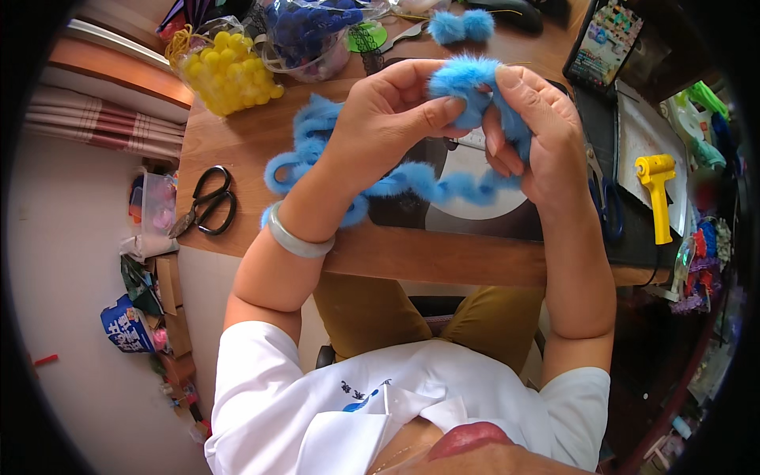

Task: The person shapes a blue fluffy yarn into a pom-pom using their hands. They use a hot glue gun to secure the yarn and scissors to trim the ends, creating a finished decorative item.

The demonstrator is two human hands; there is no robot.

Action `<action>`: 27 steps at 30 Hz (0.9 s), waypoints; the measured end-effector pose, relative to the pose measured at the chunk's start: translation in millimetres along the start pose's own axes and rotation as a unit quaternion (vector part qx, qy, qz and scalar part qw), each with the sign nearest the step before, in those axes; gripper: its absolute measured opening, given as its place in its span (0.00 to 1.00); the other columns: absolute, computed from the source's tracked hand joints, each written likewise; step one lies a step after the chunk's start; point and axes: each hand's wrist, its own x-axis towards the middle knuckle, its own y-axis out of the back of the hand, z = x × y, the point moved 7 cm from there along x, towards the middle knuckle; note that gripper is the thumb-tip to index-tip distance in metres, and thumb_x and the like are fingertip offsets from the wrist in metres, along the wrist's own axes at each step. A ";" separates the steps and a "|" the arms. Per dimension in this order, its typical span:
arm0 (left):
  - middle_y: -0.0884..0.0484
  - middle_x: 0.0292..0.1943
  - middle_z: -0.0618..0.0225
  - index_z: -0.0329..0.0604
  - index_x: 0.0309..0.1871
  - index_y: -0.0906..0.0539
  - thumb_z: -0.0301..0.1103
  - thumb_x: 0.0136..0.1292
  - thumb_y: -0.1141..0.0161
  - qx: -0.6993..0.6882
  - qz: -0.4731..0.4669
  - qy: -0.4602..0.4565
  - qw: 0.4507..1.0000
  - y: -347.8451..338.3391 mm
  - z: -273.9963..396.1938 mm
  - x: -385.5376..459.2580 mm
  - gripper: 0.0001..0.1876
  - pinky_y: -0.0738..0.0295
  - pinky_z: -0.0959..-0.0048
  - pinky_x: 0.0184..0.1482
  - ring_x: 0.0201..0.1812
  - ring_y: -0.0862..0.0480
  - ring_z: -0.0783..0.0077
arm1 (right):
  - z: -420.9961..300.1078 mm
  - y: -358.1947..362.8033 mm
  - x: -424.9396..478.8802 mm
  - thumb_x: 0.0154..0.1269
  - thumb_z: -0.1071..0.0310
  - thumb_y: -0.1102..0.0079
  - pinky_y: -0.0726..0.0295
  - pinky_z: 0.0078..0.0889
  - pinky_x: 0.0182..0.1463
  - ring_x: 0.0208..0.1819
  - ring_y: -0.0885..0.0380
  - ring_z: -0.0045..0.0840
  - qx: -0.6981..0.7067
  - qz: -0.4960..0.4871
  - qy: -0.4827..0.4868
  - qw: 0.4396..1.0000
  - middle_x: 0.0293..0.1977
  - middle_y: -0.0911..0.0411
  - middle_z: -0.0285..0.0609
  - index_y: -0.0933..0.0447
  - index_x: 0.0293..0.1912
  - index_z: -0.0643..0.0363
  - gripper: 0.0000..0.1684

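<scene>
Both hands are raised over the desk's far part, gripping one fluffy blue strip [466, 74]. My left hand [404, 113] pinches its bunched, looped end between thumb and fingers. Thumb and fingers of my right hand [537, 119] hold the same bunch from the other side, and a length of strip drops past that palm. A thin yellowish wire end pokes out near the right thumb. The rest of the strip, a twisted blue tail [415, 181], trails left across a dark mat [404, 211] and lies in loops on the wood, partly behind my left forearm.
Black-handled scissors [214, 199] lie at the desk's left. Bagged yellow pompoms [228, 74], a tub of dark blue ones [314, 41] and two blue fluffy balls [460, 27] sit at the back. Rightward are a phone [605, 44], blue-handled scissors [605, 199] and a yellow glue gun [656, 196].
</scene>
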 end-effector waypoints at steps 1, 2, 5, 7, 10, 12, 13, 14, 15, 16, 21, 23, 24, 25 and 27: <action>0.19 0.45 0.62 0.32 0.57 0.28 0.27 0.62 0.39 -0.005 -0.002 0.004 1.000 0.5 -0.1 -0.2 0.20 0.17 0.72 0.48 0.44 0.17 0.73 | -3.2 0.6 0.1 0.69 0.58 0.47 0.44 0.12 0.12 0.09 0.41 0.11 -0.027 0.015 0.020 0.999 0.16 0.27 0.39 0.27 0.39 0.65 0.17; 0.19 0.46 0.62 0.32 0.57 0.28 0.26 0.62 0.39 -0.011 -0.003 0.007 1.000 1.3 -0.4 -0.4 0.21 0.17 0.72 0.48 0.44 0.17 0.73 | -3.1 0.5 0.5 0.67 0.59 0.43 0.43 0.11 0.13 0.10 0.39 0.11 -0.014 -0.005 0.024 1.000 0.18 0.26 0.39 0.27 0.40 0.66 0.17; 0.19 0.46 0.61 0.32 0.57 0.28 0.25 0.60 0.37 -0.007 -0.003 0.007 1.000 2.7 -1.3 0.9 0.22 0.17 0.72 0.48 0.44 0.17 0.72 | -11.1 0.3 -1.5 0.64 0.64 0.39 0.36 0.10 0.17 0.15 0.33 0.10 -0.138 -0.001 0.067 0.988 0.22 0.24 0.37 0.26 0.41 0.66 0.14; 0.19 0.46 0.60 0.32 0.57 0.28 0.24 0.60 0.37 0.001 -0.002 0.001 1.000 3.0 -1.0 0.2 0.22 0.17 0.72 0.48 0.44 0.17 0.71 | -11.8 -0.7 -1.3 0.62 0.67 0.38 0.32 0.10 0.22 0.20 0.30 0.09 -0.180 0.019 0.098 0.979 0.23 0.23 0.36 0.25 0.41 0.66 0.12; 0.19 0.46 0.60 0.32 0.58 0.29 0.22 0.59 0.37 0.014 -0.003 -0.007 1.000 2.9 -0.5 -0.4 0.23 0.17 0.72 0.48 0.45 0.17 0.71 | -12.0 -1.1 -2.0 0.62 0.70 0.38 0.28 0.10 0.27 0.25 0.28 0.09 -0.202 0.035 0.104 0.973 0.24 0.23 0.34 0.24 0.39 0.65 0.08; 0.19 0.46 0.60 0.32 0.58 0.29 0.22 0.59 0.38 0.030 -0.007 -0.007 1.000 3.3 0.1 -0.8 0.23 0.17 0.72 0.49 0.45 0.17 0.70 | -12.3 -0.5 -2.5 0.63 0.71 0.39 0.28 0.11 0.28 0.26 0.27 0.08 -0.216 0.041 0.103 0.970 0.24 0.23 0.33 0.24 0.38 0.64 0.07; 0.19 0.45 0.60 0.32 0.58 0.29 0.22 0.60 0.39 0.033 -0.009 -0.014 0.999 2.4 0.6 -0.6 0.22 0.18 0.72 0.49 0.45 0.17 0.71 | -12.6 -0.1 -3.0 0.62 0.71 0.39 0.28 0.11 0.28 0.25 0.28 0.08 -0.228 0.044 0.107 0.967 0.24 0.24 0.33 0.24 0.38 0.64 0.07; 0.19 0.45 0.61 0.32 0.58 0.29 0.23 0.61 0.39 0.036 -0.011 -0.021 0.999 1.3 0.8 -0.3 0.21 0.18 0.72 0.49 0.46 0.17 0.71 | -12.8 0.4 -3.6 0.62 0.71 0.39 0.28 0.11 0.27 0.25 0.28 0.08 -0.241 0.048 0.111 0.963 0.24 0.24 0.33 0.24 0.38 0.64 0.07; 0.19 0.45 0.61 0.32 0.58 0.29 0.23 0.62 0.40 0.040 -0.012 -0.027 0.999 0.9 0.9 -0.6 0.21 0.18 0.71 0.49 0.46 0.18 0.71 | -13.0 0.6 -4.1 0.62 0.71 0.39 0.29 0.11 0.27 0.25 0.28 0.08 -0.273 0.055 0.124 0.952 0.24 0.24 0.33 0.24 0.38 0.64 0.07; 0.19 0.45 0.61 0.32 0.58 0.29 0.24 0.63 0.41 0.022 -0.004 -0.018 1.000 1.4 0.3 -0.7 0.20 0.18 0.71 0.49 0.46 0.18 0.71 | -12.9 0.2 -4.7 0.62 0.71 0.39 0.29 0.11 0.27 0.25 0.28 0.08 -0.305 0.063 0.137 0.941 0.24 0.24 0.34 0.24 0.38 0.64 0.07; 0.20 0.45 0.61 0.32 0.59 0.30 0.29 0.68 0.46 0.118 0.012 -0.020 0.993 5.1 5.1 -0.9 0.18 0.18 0.72 0.48 0.45 0.18 0.72 | -7.5 -3.4 -3.1 0.64 0.69 0.41 0.34 0.09 0.21 0.19 0.31 0.06 -0.273 0.050 0.109 0.955 0.21 0.24 0.34 0.24 0.38 0.64 0.08; 0.20 0.45 0.61 0.32 0.59 0.30 0.29 0.69 0.48 0.091 0.005 -0.026 0.996 4.2 4.1 0.0 0.18 0.18 0.72 0.48 0.45 0.18 0.73 | -0.9 1.4 -1.2 0.65 0.67 0.42 0.36 0.08 0.18 0.16 0.33 0.06 -0.204 0.025 0.052 0.977 0.20 0.25 0.34 0.24 0.38 0.63 0.08; 0.20 0.45 0.61 0.32 0.59 0.30 0.29 0.69 0.48 0.079 0.002 -0.030 0.996 4.1 3.9 0.1 0.17 0.18 0.73 0.48 0.45 0.18 0.74 | -0.5 2.2 -0.4 0.66 0.66 0.43 0.37 0.08 0.17 0.15 0.34 0.06 -0.185 0.023 0.052 0.981 0.19 0.25 0.34 0.24 0.38 0.63 0.09; 0.20 0.44 0.62 0.32 0.59 0.31 0.29 0.69 0.49 0.076 -0.001 -0.031 0.997 3.7 4.1 -0.2 0.17 0.18 0.73 0.48 0.45 0.18 0.74 | 0.1 2.9 0.3 0.67 0.64 0.44 0.38 0.08 0.16 0.14 0.34 0.06 -0.167 0.022 0.051 0.984 0.18 0.25 0.34 0.24 0.38 0.62 0.10; 0.19 0.44 0.62 0.32 0.59 0.31 0.30 0.70 0.50 0.071 -0.006 -0.036 0.997 2.7 4.5 -0.7 0.17 0.18 0.73 0.48 0.45 0.18 0.75 | 1.3 3.9 1.1 0.68 0.62 0.45 0.39 0.08 0.15 0.13 0.35 0.06 -0.150 0.018 0.048 0.987 0.18 0.26 0.35 0.24 0.38 0.61 0.11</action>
